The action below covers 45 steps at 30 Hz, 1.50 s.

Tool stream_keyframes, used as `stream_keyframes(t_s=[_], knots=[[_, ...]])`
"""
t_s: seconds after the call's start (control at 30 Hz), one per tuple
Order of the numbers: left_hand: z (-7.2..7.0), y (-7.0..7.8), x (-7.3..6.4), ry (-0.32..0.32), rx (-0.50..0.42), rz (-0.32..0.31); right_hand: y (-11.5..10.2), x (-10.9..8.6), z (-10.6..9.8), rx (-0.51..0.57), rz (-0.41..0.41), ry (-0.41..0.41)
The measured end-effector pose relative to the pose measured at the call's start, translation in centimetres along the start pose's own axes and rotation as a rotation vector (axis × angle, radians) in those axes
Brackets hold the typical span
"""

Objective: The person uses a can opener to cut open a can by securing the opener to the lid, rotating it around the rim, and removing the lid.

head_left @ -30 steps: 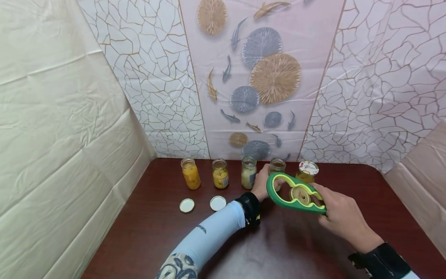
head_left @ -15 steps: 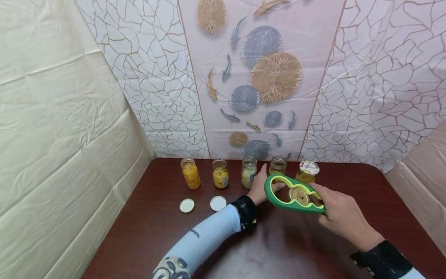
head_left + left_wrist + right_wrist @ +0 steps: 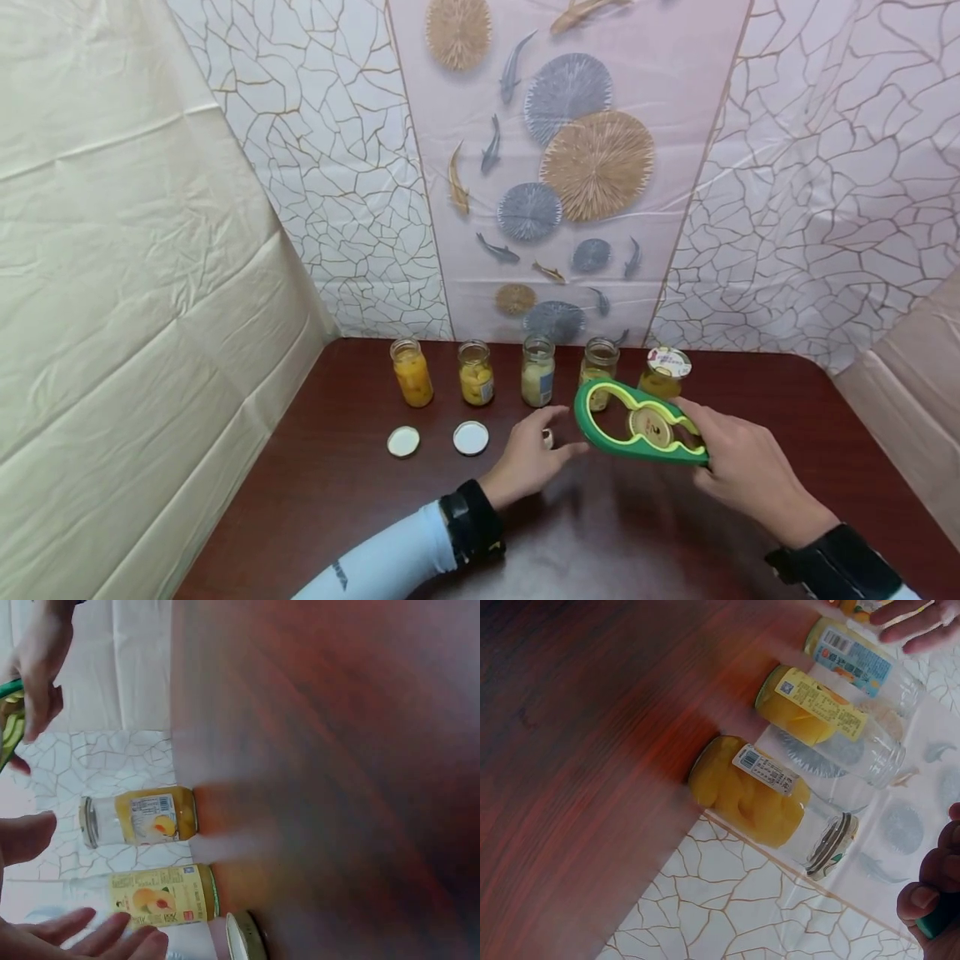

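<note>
The left hand, fingers relaxed, has drawn back from the open jar ahead, whose uncapping looks finished. The right hand grips the opener.

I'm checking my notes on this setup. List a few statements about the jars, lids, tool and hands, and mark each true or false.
1. The right hand holds the green tool. True.
2. Every jar is open. False: the rightmost jar has its lid on.
3. The left hand grips a jar. False: its fingers are around none of them.
4. The leftmost jar has orange contents. True.
5. Two loose lids lie in front of the two leftmost jars. True.
</note>
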<state>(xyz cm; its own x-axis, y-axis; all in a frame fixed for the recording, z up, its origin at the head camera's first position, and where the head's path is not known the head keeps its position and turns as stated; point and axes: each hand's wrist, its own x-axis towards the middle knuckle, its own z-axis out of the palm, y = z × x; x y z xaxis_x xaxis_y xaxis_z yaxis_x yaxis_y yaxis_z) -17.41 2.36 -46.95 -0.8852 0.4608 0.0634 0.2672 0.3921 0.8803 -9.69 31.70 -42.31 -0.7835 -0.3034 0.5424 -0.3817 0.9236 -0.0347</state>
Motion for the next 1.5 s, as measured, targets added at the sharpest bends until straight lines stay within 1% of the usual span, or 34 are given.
stream_keyframes(t_s=[0.07,0.13,0.23,0.3,0.4,0.47,0.57,0.7,0.83,0.87,1.0,1.1,1.17,1.23,1.33,1.4,1.43,1.5], knots=[[-0.3,0.0,-0.4,-0.016,-0.089,0.036,-0.1,-0.1,0.0,0.005,0.001,-0.002],[-0.6,0.0,-0.5,-0.054,-0.173,0.071,-0.2,-0.1,0.0,0.005,-0.006,0.006],[-0.8,0.5,-0.6,-0.146,-0.270,0.104,-0.6,-0.1,0.1,0.010,-0.027,0.021],[-0.9,0.9,-0.7,-0.219,-0.334,0.113,-1.0,0.0,0.3,0.020,-0.045,0.031],[-0.8,1.9,-1.0,-0.320,-0.451,0.098,-1.7,0.3,0.4,0.037,-0.064,0.043],[-0.5,2.6,-1.2,-0.378,-0.541,0.069,-2.2,0.4,0.4,0.050,-0.072,0.051],[-0.3,3.4,-1.6,-0.448,-0.645,0.023,-2.8,0.6,0.5,0.063,-0.090,0.061],[-0.3,4.0,-2.1,-0.516,-0.738,0.001,-3.5,0.7,0.7,0.078,-0.119,0.071],[-0.1,4.3,-2.1,-0.570,-0.820,-0.004,-3.9,0.6,0.8,0.089,-0.122,0.083],[0.0,4.3,-2.1,-0.577,-0.847,0.002,-4.0,0.5,0.8,0.092,-0.119,0.085],[0.5,4.2,-2.1,-0.582,-0.923,0.064,-4.0,0.4,0.8,0.102,-0.113,0.098],[0.8,4.4,-2.1,-0.579,-0.945,0.100,-3.8,0.3,0.8,0.106,-0.114,0.105],[0.8,4.6,-2.0,-0.577,-0.937,0.091,-3.6,0.3,0.7,0.096,-0.115,0.111],[0.6,4.8,-1.8,-0.577,-0.909,0.081,-3.4,0.3,0.7,0.083,-0.118,0.118],[0.3,4.9,-1.3,-0.567,-0.849,0.056,-2.9,0.6,0.5,0.059,-0.123,0.125],[0.1,4.9,-0.8,-0.546,-0.820,0.043,-2.4,0.9,0.5,0.053,-0.122,0.129],[-0.1,4.9,-0.6,-0.523,-0.798,0.038,-2.0,1.0,0.4,0.049,-0.119,0.131],[-0.4,4.6,-0.3,-0.474,-0.706,0.043,-1.0,1.2,0.3,0.036,-0.104,0.136]])
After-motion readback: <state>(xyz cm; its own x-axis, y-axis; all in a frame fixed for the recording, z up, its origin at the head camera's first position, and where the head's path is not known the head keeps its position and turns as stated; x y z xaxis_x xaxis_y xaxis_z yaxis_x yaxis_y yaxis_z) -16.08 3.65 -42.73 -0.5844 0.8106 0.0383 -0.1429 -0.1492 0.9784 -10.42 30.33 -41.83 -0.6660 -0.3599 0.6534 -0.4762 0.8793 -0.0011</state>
